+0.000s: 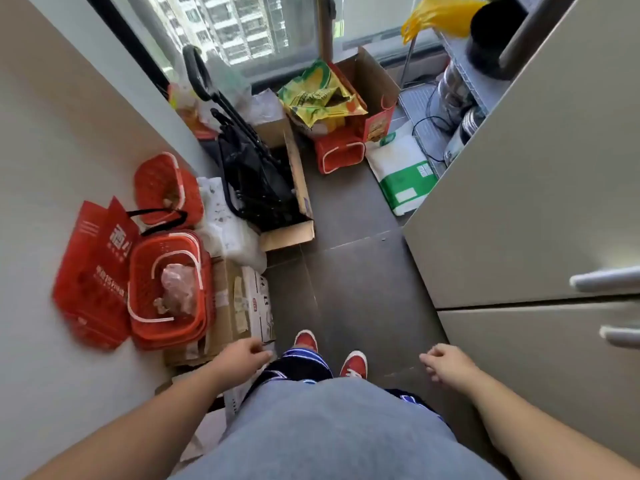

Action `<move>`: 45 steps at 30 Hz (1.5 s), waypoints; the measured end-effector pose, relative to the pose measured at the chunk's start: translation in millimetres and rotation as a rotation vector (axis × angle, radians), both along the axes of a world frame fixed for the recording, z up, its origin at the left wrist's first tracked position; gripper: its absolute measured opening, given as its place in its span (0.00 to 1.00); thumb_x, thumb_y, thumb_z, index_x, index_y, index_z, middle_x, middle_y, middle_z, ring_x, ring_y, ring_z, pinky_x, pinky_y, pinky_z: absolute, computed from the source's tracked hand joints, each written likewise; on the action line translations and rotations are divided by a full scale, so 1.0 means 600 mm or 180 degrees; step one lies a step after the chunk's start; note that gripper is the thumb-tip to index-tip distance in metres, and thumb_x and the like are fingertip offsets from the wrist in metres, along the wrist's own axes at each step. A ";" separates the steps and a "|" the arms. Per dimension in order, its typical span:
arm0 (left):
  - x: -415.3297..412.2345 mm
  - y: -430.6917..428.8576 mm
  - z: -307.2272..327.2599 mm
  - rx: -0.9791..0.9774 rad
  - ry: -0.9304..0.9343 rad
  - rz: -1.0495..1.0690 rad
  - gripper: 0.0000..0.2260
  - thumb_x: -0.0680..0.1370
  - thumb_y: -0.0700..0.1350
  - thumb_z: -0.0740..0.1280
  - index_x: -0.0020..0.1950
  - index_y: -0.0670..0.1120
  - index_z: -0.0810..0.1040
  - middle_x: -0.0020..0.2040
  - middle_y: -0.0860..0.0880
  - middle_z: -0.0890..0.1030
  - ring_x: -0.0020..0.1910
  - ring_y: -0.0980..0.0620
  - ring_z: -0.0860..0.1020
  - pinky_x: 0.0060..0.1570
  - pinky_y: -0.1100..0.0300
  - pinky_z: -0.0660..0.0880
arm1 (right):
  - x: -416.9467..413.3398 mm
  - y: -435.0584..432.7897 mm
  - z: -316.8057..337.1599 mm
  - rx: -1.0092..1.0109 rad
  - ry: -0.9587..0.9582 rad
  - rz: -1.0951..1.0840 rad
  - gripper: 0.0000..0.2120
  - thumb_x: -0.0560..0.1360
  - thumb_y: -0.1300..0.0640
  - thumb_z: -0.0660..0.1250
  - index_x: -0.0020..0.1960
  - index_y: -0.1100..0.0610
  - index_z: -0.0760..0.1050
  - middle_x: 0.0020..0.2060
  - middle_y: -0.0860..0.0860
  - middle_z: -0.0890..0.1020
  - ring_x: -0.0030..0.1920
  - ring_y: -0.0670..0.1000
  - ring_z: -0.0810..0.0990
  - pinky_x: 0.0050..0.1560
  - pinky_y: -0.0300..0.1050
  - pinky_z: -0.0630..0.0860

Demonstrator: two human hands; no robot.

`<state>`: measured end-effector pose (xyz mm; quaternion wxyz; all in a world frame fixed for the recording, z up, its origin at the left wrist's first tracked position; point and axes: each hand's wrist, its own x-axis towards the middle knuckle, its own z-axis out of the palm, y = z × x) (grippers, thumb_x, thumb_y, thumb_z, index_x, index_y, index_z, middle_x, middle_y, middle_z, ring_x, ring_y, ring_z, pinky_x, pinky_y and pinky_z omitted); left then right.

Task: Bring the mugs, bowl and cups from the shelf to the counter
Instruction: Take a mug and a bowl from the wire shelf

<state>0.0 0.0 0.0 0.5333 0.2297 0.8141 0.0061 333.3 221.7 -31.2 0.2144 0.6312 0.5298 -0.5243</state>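
Observation:
No mug, bowl or cup shows in this head view. I look down a narrow floor strip between a wall and a tall cabinet. My left hand hangs low at my side with loosely curled fingers and holds nothing. My right hand hangs on the other side, fingers also loosely curled and empty. A metal wire shelf stands at the far right behind the cabinet, carrying dark round appliances and cables; what else it holds is hidden.
Red plastic baskets and a red paper bag line the left wall. Cardboard boxes, a folded black trolley and a white-green sack crowd the far floor. The beige cabinet with handles fills the right. Dark floor tiles lie ahead.

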 end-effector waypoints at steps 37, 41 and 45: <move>-0.312 0.900 0.141 0.1487 -0.0102 -0.0542 0.07 0.77 0.57 0.66 0.49 0.57 0.81 0.44 0.56 0.84 0.45 0.61 0.81 0.47 0.61 0.79 | -0.392 0.617 0.164 0.0820 0.0937 -0.0419 0.04 0.72 0.53 0.69 0.42 0.54 0.79 0.35 0.47 0.82 0.35 0.46 0.78 0.38 0.40 0.73; -0.298 0.985 0.217 0.2103 -0.0247 -0.0512 0.06 0.76 0.59 0.66 0.51 0.62 0.79 0.47 0.66 0.83 0.46 0.67 0.80 0.45 0.67 0.75 | -0.469 0.715 0.261 0.1279 0.1472 -0.0330 0.06 0.70 0.45 0.66 0.44 0.45 0.78 0.40 0.46 0.83 0.42 0.43 0.82 0.42 0.38 0.75; -0.306 1.076 0.310 0.2721 -0.0277 -0.0573 0.10 0.74 0.64 0.63 0.52 0.65 0.78 0.48 0.66 0.82 0.47 0.66 0.81 0.43 0.65 0.78 | -0.526 0.807 0.351 0.1844 0.2028 -0.0628 0.02 0.72 0.48 0.67 0.45 0.44 0.78 0.38 0.46 0.83 0.42 0.46 0.82 0.44 0.44 0.80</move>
